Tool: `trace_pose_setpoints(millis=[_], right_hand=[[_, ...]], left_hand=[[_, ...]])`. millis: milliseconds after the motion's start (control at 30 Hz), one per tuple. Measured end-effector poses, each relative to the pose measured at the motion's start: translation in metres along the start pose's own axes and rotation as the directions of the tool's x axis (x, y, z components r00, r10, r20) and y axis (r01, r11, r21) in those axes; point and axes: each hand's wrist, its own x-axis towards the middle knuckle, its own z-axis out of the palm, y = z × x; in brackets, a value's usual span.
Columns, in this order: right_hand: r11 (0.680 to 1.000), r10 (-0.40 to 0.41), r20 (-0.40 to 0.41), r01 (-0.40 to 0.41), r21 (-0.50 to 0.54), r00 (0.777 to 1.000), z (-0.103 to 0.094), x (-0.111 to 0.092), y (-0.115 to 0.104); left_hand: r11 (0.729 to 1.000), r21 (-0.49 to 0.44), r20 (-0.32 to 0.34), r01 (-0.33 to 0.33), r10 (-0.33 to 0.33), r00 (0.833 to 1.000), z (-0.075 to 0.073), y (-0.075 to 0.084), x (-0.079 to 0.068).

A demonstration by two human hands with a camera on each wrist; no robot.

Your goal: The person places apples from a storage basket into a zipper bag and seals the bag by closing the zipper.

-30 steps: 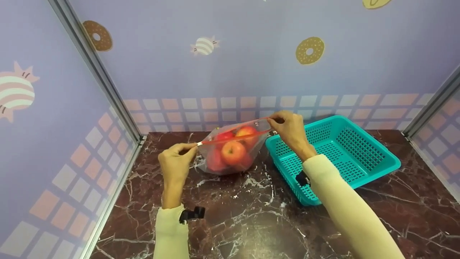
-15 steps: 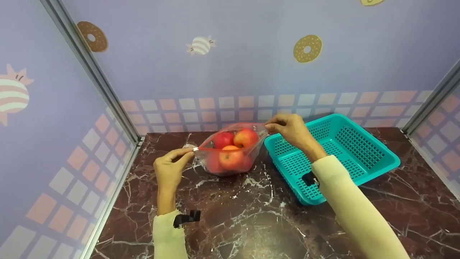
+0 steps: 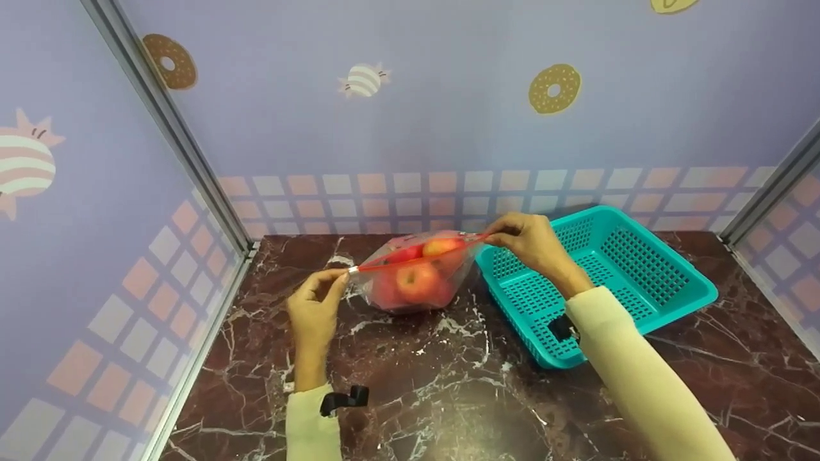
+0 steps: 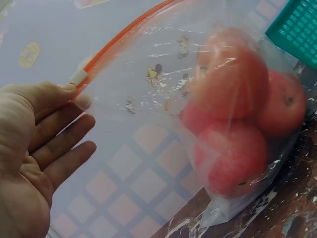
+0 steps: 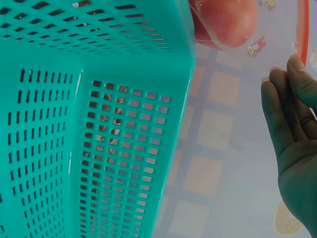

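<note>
A clear zip bag [image 3: 378, 294] with a red zip edge holds several red apples [image 3: 418, 282] and rests on the marbled table. Small cartoon prints show on its plastic in the left wrist view. My left hand [image 3: 314, 307] pinches the zip's left end, at the white slider [image 4: 79, 77], between thumb and forefinger; the other fingers are loosely bent. With thumb and fingertips, my right hand [image 3: 532, 243] pinches the other end of the red zip [image 5: 302, 34]. The zip edge is drawn nearly straight between both hands.
A turquoise perforated basket [image 3: 672, 307] stands to the right of the bag, partly under my right forearm. Behind the dark marbled table [image 3: 448, 397] rises a patterned back wall [image 3: 448, 115], with side walls at left and right.
The bag's mouth, wide apart half a second ago, has narrowed as its two red edges came together. My right hand has shifted slightly right and lower; the left still pinches the slider end.
</note>
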Motion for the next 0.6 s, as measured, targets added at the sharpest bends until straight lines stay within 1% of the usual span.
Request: trace_pose_setpoints(millis=[100, 200, 300, 433, 500, 600], right_hand=[[1.000, 0.001, -0.003, -0.001, -0.019, 1.000, -0.0021, -0.0019, 0.0037], [1.000, 0.009, 0.009, -0.009, -0.017, 1.000, -0.0033, -0.0025, 0.0069], [0.999, 0.034, 0.035, -0.035, 0.014, 0.999, -0.0047, -0.0029, 0.0091], [0.996, 0.057, 0.095, -0.064, 0.068, 0.994, -0.0070, -0.0034, 0.0090], [0.996, 0.051, 0.121, -0.060, 0.068, 0.991, -0.0079, -0.0026, 0.0078], [0.998, 0.050, 0.150, -0.056, 0.036, 0.987, -0.0080, -0.0006, 0.0053]], left_hand=[[1.000, 0.008, -0.006, -0.028, 0.029, 1.000, 0.0061, -0.0004, -0.0014], [0.999, 0.005, -0.020, -0.036, 0.036, 0.999, 0.0098, -0.0006, -0.0034], [1.000, 0.005, -0.028, -0.021, 0.021, 0.999, 0.0109, -0.0009, -0.0046], [1.000, 0.014, -0.032, 0.010, -0.009, 0.999, 0.0084, -0.0039, -0.0049], [1.000, 0.020, -0.031, 0.023, -0.022, 0.999, 0.0066, -0.0053, -0.0046], [0.999, 0.040, -0.028, 0.033, -0.032, 0.999, 0.0042, -0.0058, -0.0041]])
